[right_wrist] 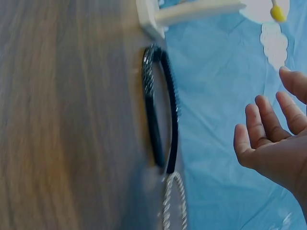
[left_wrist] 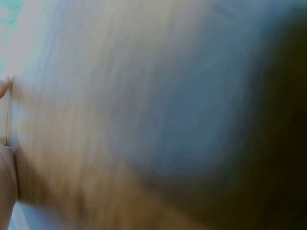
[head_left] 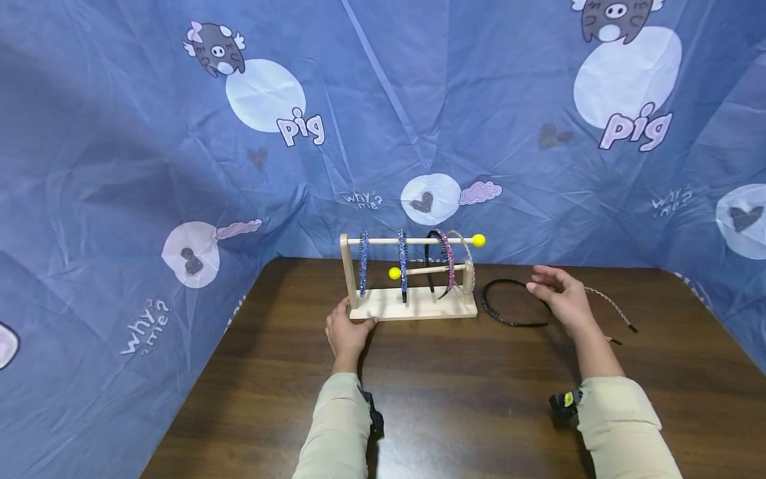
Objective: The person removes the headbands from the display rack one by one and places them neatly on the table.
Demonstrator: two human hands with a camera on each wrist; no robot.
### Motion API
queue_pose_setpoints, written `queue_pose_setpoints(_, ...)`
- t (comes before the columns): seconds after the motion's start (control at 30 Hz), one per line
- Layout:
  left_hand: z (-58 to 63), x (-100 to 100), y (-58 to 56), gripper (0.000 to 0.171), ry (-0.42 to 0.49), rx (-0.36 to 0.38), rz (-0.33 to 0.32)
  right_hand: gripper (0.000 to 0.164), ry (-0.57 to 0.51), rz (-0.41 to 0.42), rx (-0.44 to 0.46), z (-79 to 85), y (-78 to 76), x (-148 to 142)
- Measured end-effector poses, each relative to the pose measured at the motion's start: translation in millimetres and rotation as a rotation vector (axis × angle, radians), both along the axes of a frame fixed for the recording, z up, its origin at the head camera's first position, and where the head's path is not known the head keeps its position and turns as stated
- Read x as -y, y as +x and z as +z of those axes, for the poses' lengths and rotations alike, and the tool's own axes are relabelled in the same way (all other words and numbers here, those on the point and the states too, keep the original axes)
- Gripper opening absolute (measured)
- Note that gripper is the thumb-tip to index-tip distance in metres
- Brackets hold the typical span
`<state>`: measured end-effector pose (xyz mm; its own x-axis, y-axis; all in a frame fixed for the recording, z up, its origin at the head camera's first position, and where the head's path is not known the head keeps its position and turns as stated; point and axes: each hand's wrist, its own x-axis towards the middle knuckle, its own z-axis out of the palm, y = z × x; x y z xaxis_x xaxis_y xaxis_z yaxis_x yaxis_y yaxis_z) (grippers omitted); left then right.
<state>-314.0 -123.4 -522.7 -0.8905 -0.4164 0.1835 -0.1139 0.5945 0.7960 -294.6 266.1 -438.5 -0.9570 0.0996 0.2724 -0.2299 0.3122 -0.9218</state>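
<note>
A pale wooden headband rack [head_left: 383, 306] with yellow ball ends stands on the table, carrying two glittery blue headbands [head_left: 363, 263], a pink one [head_left: 449, 259] and a beige braided one [head_left: 470, 256]. My left hand [head_left: 348, 332] grips the left end of its base, thumb along the front edge. To the right of the rack lies a black headband [head_left: 489, 310], with a loose braided headband [head_left: 615, 307] beyond it. My right hand [head_left: 562, 299] hovers by these two, fingers loosely bent and holding nothing; in the right wrist view its palm is bare.
The brown wooden table [head_left: 455, 386] reaches back to a blue cloth [head_left: 383, 133] printed with pigs and hearts, which hangs behind and to the sides. Most of the left wrist view is a blur.
</note>
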Motion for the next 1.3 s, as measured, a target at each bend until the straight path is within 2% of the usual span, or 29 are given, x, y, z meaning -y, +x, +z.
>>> queue_pose_setpoints(0.13, -1.5, -0.6, -0.4, 0.08, 0.005, 0.003, -0.004, 0.049, 0.028, 0.025, 0.023, 5.8, -2.7, 12.7)
queue_pose_setpoints(0.3, -2.0, -1.2, 0.5, 0.08, 0.02, 0.014, -0.002, 0.049, 0.042, 0.066, 0.01, 8.7, -5.2, 28.7)
queue_pose_setpoints(0.67, -2.2, 1.9, -1.2, 0.08, -0.005, 0.003, 0.001, 0.048, -0.038, 0.157, -0.036, 16.1, -7.3, 57.9)
queue_pose_setpoints(1.07, -1.0, 1.1, 0.0, 0.08, -0.006, 0.006, -0.002, 0.051, -0.15, 0.266, -0.048, 9.9, -11.2, 80.3)
queue_pose_setpoints(1.3, -0.3, 1.1, -0.6, 0.079, -0.009, -0.004, 0.0, 0.041, -0.179, 0.246, -0.101, 2.9, -16.6, 93.3)
